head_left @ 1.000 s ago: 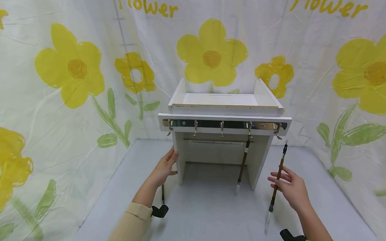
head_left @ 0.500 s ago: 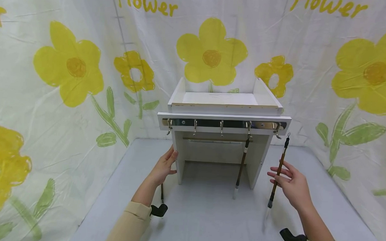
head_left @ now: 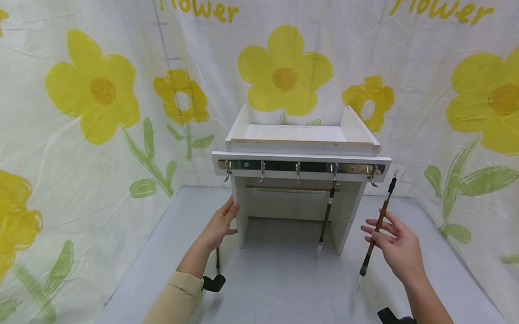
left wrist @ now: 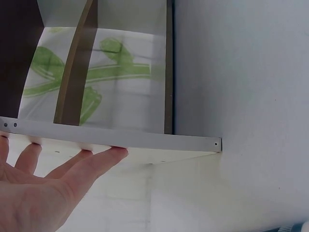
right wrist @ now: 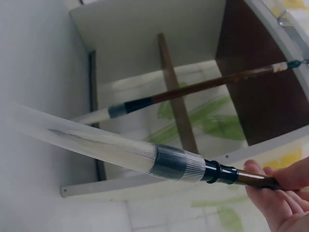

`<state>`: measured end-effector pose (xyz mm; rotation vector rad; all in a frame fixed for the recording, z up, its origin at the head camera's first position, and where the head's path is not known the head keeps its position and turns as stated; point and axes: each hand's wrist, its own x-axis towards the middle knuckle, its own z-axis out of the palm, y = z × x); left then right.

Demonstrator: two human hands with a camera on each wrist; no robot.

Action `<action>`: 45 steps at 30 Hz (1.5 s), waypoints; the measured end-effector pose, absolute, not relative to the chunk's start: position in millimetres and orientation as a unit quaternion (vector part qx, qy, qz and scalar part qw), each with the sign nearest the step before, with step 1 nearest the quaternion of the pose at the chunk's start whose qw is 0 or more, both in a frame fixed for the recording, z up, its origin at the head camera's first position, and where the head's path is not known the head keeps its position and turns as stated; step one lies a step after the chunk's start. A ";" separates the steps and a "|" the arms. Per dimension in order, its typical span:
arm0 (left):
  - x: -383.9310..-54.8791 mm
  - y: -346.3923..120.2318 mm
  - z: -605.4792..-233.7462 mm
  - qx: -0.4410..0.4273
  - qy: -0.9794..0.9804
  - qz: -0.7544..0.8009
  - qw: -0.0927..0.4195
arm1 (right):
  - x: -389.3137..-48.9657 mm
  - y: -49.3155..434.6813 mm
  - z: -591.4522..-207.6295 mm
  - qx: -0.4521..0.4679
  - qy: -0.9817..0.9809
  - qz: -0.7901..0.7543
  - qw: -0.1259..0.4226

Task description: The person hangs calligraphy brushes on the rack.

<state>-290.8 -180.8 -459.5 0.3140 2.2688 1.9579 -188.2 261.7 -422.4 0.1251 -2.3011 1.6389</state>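
My left hand (head_left: 219, 223) rests against the outside of the left panel of a white wooden rack (head_left: 305, 149), its fingertips pressed to the panel in the left wrist view. Between thumb and fingers, my right hand (head_left: 404, 250) pinches a calligraphy brush (head_left: 386, 202) by its brown handle, to the right of the rack. Its hanging loop points up, tilted right. Seen from the right wrist, a clear cap (right wrist: 101, 147) covers the pale bristles. A second capped brush (head_left: 327, 217) hangs from the fourth hook (head_left: 336, 173) from the left.
Several metal hooks run along a shiny strip (head_left: 281, 166) on the rack's front; the rightmost hook (head_left: 373, 178) is nearest the held brush. A thin dark stick (head_left: 218, 259) shows beside the left wrist. A flower-painted curtain (head_left: 284, 77) hangs behind the pale table (head_left: 280, 296).
The held brush has risen a little, its loop end moving up and to the right so that it tilts more. The left hand and the rack have stayed in place.
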 end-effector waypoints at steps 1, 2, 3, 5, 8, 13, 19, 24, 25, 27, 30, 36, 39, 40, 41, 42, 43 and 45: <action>-290.7 -180.6 -459.7 0.104 0.752 0.648 0.064 | -186.8 261.2 -421.3 0.045 -0.803 0.572 0.160; -290.5 -180.5 -459.8 0.101 0.752 0.648 0.063 | -185.5 260.6 -420.3 0.046 -0.801 0.574 0.163; -290.2 -180.4 -459.9 0.099 0.753 0.648 0.062 | -184.2 259.9 -419.3 0.048 -0.800 0.575 0.165; -289.2 -180.5 -460.0 0.099 0.755 0.646 0.058 | -181.8 258.2 -417.3 0.051 -0.798 0.576 0.170; -288.3 -180.8 -460.1 0.095 0.757 0.644 0.054 | -178.3 255.5 -414.3 0.059 -0.795 0.577 0.180; -288.6 -181.1 -460.3 0.096 0.754 0.647 0.054 | -169.8 250.4 -409.4 0.076 -0.785 0.579 0.204; -287.5 -180.6 -459.5 0.103 0.751 0.650 0.052 | -161.1 243.8 -404.8 0.103 -0.753 0.612 0.216; -287.1 -179.7 -459.0 0.104 0.748 0.654 0.051 | -155.3 237.2 -401.5 0.123 -0.733 0.632 0.218; -287.1 -179.4 -459.0 0.103 0.748 0.654 0.051 | -154.3 236.0 -401.3 0.130 -0.729 0.635 0.220; -286.4 -178.5 -458.8 0.103 0.749 0.653 0.050 | -152.7 234.1 -400.7 0.146 -0.717 0.643 0.225; -285.3 -177.1 -458.5 0.100 0.747 0.655 0.049 | -150.8 231.5 -400.7 0.175 -0.702 0.653 0.223; -285.6 -176.0 -458.6 0.091 0.739 0.666 0.048 | -145.7 221.3 -401.9 0.201 -0.717 0.632 0.214; -285.0 -176.2 -458.4 0.093 0.740 0.664 0.053 | -143.9 213.5 -403.5 0.217 -0.717 0.630 0.206; -285.2 -176.4 -458.7 0.094 0.740 0.664 0.053 | -143.4 210.6 -404.2 0.224 -0.716 0.629 0.204; -285.2 -176.6 -458.7 0.095 0.741 0.663 0.053 | -143.2 207.7 -404.7 0.231 -0.714 0.629 0.202; -285.4 -176.7 -458.8 0.096 0.742 0.662 0.053 | -143.3 204.9 -405.3 0.238 -0.713 0.629 0.200; -285.8 -177.1 -459.1 0.098 0.743 0.660 0.053 | -143.6 202.1 -406.2 0.245 -0.709 0.631 0.200; -285.7 -177.2 -458.7 0.098 0.743 0.660 0.054 | -144.0 196.3 -408.1 0.253 -0.706 0.630 0.201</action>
